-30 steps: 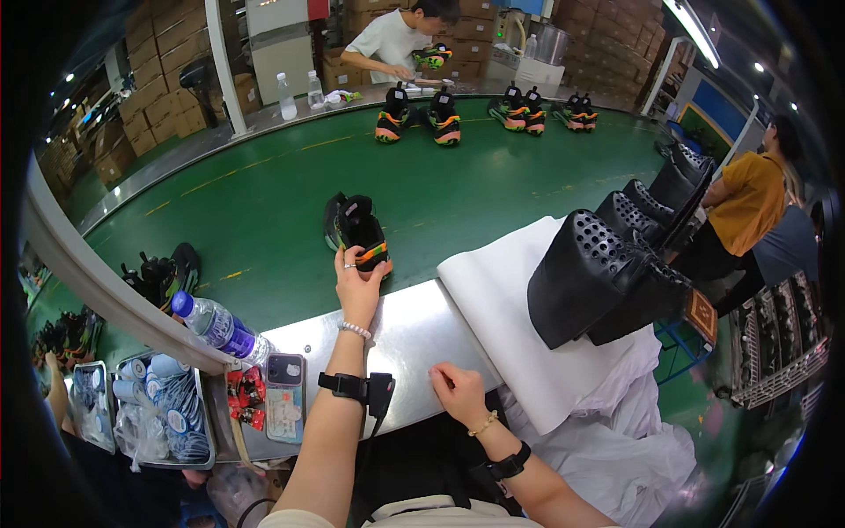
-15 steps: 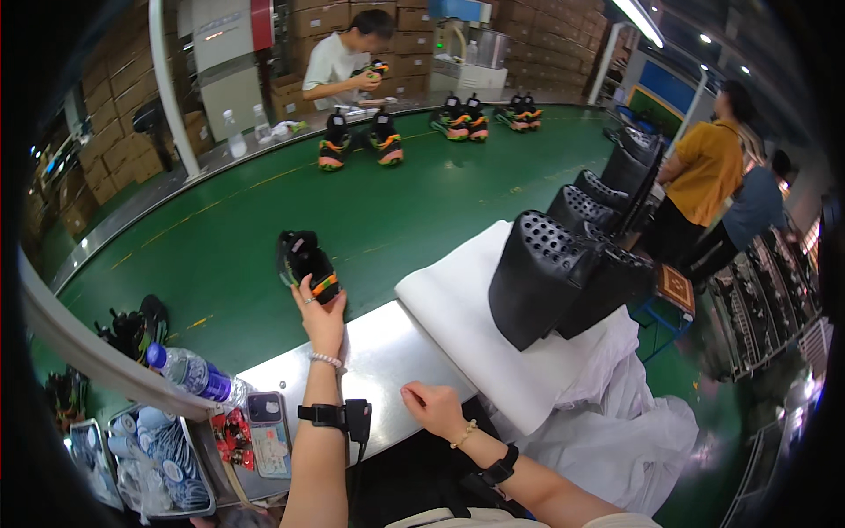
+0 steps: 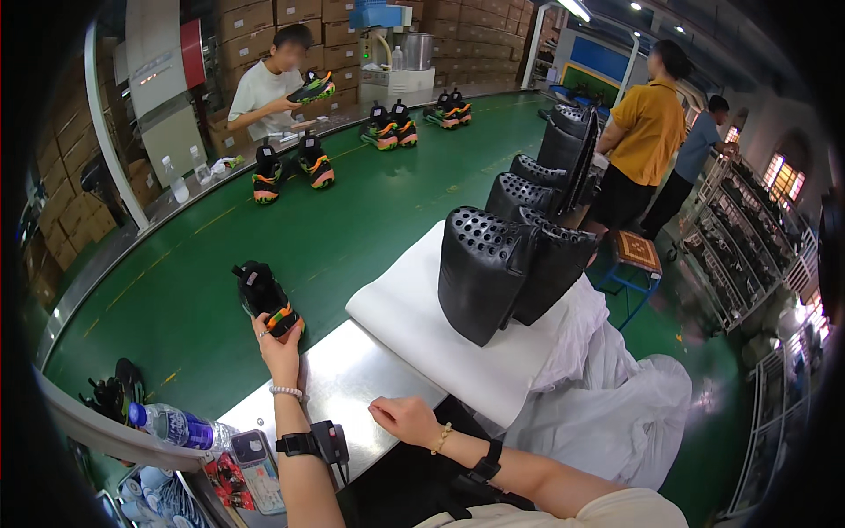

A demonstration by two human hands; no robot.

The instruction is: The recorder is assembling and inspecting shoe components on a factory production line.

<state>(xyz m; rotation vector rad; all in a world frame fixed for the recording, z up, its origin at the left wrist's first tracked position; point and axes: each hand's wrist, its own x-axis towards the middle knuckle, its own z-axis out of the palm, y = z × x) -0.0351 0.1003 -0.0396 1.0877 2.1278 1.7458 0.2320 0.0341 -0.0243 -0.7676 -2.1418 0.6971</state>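
- head view shows my left hand stretched out over the edge of the steel table, fingers closed round the heel of a black shoe with an orange and green sole; the shoe rests on the green belt just past the table edge.
- my right hand lies flat on the table, loosely open, holding nothing.
- i judge the step in hand to be setting down or picking up this shoe at the belt's edge; the next move calls for a firm grip on the heel so it does not tip.
- brown cardboard boxes are stacked against the far wall, behind a person holding another shoe.
- a plastic water bottle with a blue label lies at my left, beside a small card with a red patch.
- white padding carries black perforated moulds to my right.
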